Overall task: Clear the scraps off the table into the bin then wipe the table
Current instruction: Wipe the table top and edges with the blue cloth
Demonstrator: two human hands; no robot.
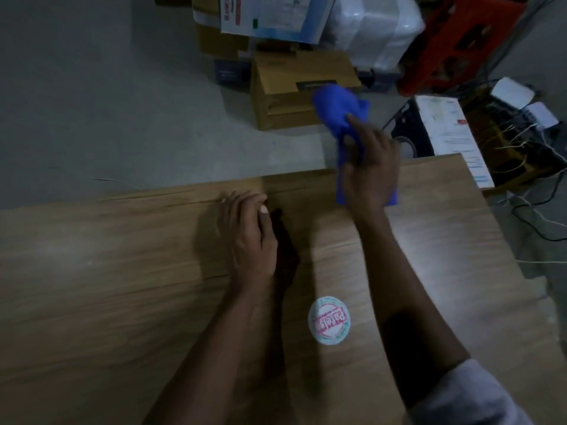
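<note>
A wooden table (107,271) fills the lower part of the head view. My right hand (369,170) is over the table's far edge and grips a blue cloth (336,110), which bunches up above my fingers and hangs down below my palm. My left hand (248,234) rests flat on the tabletop near the far edge, fingers together, holding nothing. I see no scraps on the visible tabletop and no bin in the view.
A round white sticker with red print (329,320) lies on the table between my forearms. Beyond the far edge stand cardboard boxes (294,90), a red crate (460,41), and a black box with papers and tangled cables (521,142) at right. Grey floor (92,102) at left.
</note>
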